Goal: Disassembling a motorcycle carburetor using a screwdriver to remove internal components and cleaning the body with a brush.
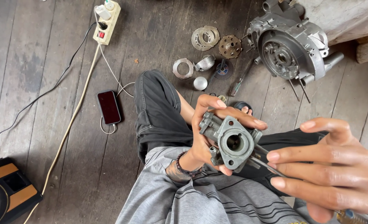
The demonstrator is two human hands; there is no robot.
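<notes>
Carburetor body (233, 143), grey cast metal, gripped in left hand (204, 137), fingers curled over top, thumb beneath. Right hand (329, 166) close beside, fingers pressed together on thin metal tool (267, 165) touching carburetor. Held above lap. Beyond on plank floor (47, 83): engine casing (292, 45), clutch discs (205, 38), phone (108, 107), power strip (106, 20).

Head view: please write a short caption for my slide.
Left hand holds a grey carburetor; right hand brings a thin tool to it.
</notes>
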